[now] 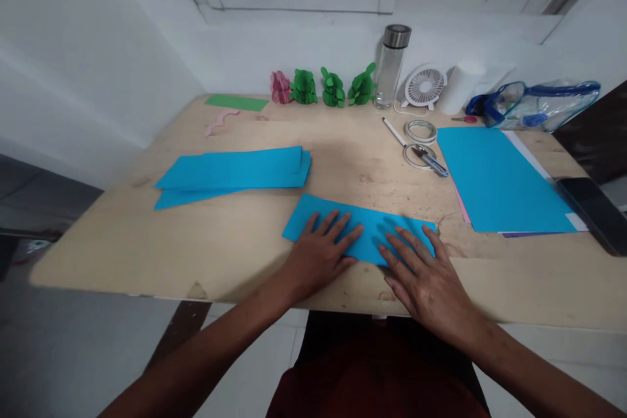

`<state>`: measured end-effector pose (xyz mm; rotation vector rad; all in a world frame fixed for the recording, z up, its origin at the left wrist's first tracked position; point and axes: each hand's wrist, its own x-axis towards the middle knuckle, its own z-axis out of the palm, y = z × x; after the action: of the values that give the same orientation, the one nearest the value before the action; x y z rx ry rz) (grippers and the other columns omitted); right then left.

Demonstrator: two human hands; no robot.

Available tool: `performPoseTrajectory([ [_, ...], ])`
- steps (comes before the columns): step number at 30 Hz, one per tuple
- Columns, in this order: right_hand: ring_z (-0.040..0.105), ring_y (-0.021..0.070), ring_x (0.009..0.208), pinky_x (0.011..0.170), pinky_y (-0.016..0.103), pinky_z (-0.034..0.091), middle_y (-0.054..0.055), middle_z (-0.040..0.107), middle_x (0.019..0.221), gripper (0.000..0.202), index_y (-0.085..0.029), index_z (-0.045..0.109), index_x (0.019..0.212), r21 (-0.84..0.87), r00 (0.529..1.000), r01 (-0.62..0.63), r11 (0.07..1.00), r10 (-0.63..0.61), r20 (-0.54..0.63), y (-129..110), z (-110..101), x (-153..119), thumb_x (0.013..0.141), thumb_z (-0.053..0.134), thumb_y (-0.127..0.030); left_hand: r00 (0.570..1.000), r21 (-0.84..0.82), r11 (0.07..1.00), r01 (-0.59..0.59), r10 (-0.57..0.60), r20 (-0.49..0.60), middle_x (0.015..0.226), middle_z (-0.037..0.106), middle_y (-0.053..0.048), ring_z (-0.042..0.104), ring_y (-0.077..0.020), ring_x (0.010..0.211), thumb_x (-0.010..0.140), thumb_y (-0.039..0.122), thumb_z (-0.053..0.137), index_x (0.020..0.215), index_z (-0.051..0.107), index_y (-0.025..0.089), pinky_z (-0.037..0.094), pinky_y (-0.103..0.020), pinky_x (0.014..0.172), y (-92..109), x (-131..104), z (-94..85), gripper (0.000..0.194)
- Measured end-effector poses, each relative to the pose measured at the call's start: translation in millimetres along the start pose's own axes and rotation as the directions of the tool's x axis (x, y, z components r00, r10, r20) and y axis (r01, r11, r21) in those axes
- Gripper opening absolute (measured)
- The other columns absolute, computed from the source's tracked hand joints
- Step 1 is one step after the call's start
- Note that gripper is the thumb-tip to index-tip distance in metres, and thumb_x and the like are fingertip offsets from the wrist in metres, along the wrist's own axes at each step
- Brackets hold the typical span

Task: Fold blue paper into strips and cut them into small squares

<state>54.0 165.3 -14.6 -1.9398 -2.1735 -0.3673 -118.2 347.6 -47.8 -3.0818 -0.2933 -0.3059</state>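
A strip of blue paper point(369, 228) lies flat near the table's front edge, under both hands. My left hand point(323, 245) rests on its left half with the fingers spread. On the right half lies my right hand point(424, 271), palm down, its fingers apart and reaching across the strip. Whether the strip is folded I cannot tell. Farther left, more blue paper strips point(235, 170) lie loosely on one another, their edges out of line.
Blue sheets point(499, 176) and a phone point(595, 212) lie at the right. Behind are a pen point(394, 132), tape roll point(420, 132), box cutter point(430, 160), bottle point(390, 68), small fan point(425, 86), clear pouch point(548, 104), green paper figures point(333, 87) and a green strip point(236, 102).
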Motion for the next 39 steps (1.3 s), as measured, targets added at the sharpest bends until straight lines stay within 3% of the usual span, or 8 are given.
performPoseTrajectory([
  [3, 0.044, 0.0299, 0.130, 0.111, 0.058, 0.023, 0.010, 0.056, 0.135, 0.037, -0.016, 0.057, 0.128, -0.022, 1.000, -0.006, 1.000, 0.006, -0.002, 4.9, 6.5, 10.6, 0.095, 0.047, -0.029, 0.976, 0.034, 0.987, -0.158, 0.162, -0.144, 0.122, 0.063, -0.014, 0.059, -0.0307, 0.111, 0.094, 0.038, 0.050, 0.122, 0.058, 0.018, 0.050, -0.047, 0.088, -16.2, 7.8, 2.9, 0.036],
  [8, 0.051, 0.0295, 0.122, 0.104, 0.051, 0.034, 0.014, 0.060, 0.130, 0.038, -0.012, 0.058, 0.127, -0.110, 0.999, -0.019, 0.994, 0.023, 0.031, 21.2, 18.2, 23.4, 0.093, 0.048, -0.028, 0.873, 0.125, 0.933, -0.336, 0.359, -0.330, 0.091, 0.070, -0.010, 0.067, -0.0195, 0.084, 0.097, 0.021, 0.044, 0.097, 0.063, 0.012, 0.055, -0.034, 0.073, -34.4, 24.6, -2.5, 0.022],
  [14, 0.061, 0.0269, 0.103, 0.094, 0.045, 0.040, 0.014, 0.068, 0.113, 0.033, -0.011, 0.061, 0.120, -0.272, 0.985, 0.022, 0.962, 0.026, 0.170, 61.6, -16.1, 59.2, 0.089, 0.049, -0.015, 0.829, 0.224, 0.929, -0.294, 0.365, -0.423, 0.091, 0.070, -0.012, 0.067, -0.0212, 0.087, 0.096, 0.016, 0.043, 0.100, 0.061, 0.009, 0.056, -0.037, 0.074, -43.9, 60.9, -35.6, 0.019],
  [18, 0.058, 0.0278, 0.108, 0.100, 0.048, 0.034, 0.015, 0.066, 0.115, 0.033, -0.010, 0.059, 0.122, -0.354, 0.996, 0.054, 0.934, -0.024, 0.090, 85.6, -43.9, 72.0, 0.092, 0.045, -0.015, 0.806, 0.242, 0.940, -0.240, 0.332, -0.491, 0.100, 0.070, -0.015, 0.066, -0.0237, 0.094, 0.094, 0.015, 0.046, 0.107, 0.060, 0.007, 0.055, -0.039, 0.078, -41.2, 77.4, -37.7, 0.020],
  [25, 0.046, 0.0301, 0.125, 0.104, 0.053, 0.030, 0.014, 0.060, 0.127, 0.041, -0.015, 0.051, 0.133, -0.290, 0.996, -0.018, 0.957, 0.041, 0.074, 117.5, 10.0, 29.2, 0.094, 0.043, -0.022, 0.966, 0.197, 0.974, -0.116, 0.156, -0.204, 0.116, 0.065, -0.018, 0.063, -0.0267, 0.106, 0.094, 0.010, 0.040, 0.119, 0.059, 0.010, 0.052, -0.041, 0.083, -31.9, 84.5, 13.4, 0.031],
  [29, 0.042, 0.0317, 0.130, 0.105, 0.057, 0.027, 0.013, 0.054, 0.137, 0.050, -0.022, 0.044, 0.140, -0.181, 0.991, -0.070, 0.981, 0.089, 0.097, 116.8, 27.8, 9.7, 0.094, 0.043, -0.041, 0.983, 0.165, 0.978, -0.124, 0.144, -0.113, 0.126, 0.060, -0.016, 0.060, -0.0279, 0.110, 0.094, 0.017, 0.043, 0.122, 0.058, 0.012, 0.051, -0.041, 0.084, -30.7, 80.9, 18.0, 0.033],
  [34, 0.036, 0.0295, 0.135, 0.107, 0.054, 0.027, 0.013, 0.047, 0.144, 0.056, -0.021, 0.037, 0.146, -0.058, 0.987, -0.109, 0.992, 0.115, 0.116, 89.1, 27.3, 9.5, 0.095, 0.042, -0.045, 0.994, -0.014, 1.000, -0.025, 0.026, 0.107, 0.148, 0.040, -0.013, 0.036, -0.0348, 0.135, 0.093, 0.054, 0.041, 0.140, 0.044, 0.019, 0.033, -0.056, 0.105, -17.9, 70.1, 5.9, 0.058],
  [39, 0.033, 0.0320, 0.137, 0.106, 0.055, 0.028, 0.015, 0.042, 0.147, 0.053, -0.019, 0.041, 0.143, -0.079, 0.987, -0.122, 0.989, 0.129, 0.098, 73.9, 45.7, 6.8, 0.095, 0.043, -0.043, 0.994, -0.109, 0.993, -0.036, 0.048, 0.101, 0.156, 0.025, -0.008, 0.019, -0.0334, 0.143, 0.092, 0.063, 0.032, 0.147, 0.031, 0.029, 0.018, -0.062, 0.109, 6.0, 64.8, 13.1, 0.065],
])
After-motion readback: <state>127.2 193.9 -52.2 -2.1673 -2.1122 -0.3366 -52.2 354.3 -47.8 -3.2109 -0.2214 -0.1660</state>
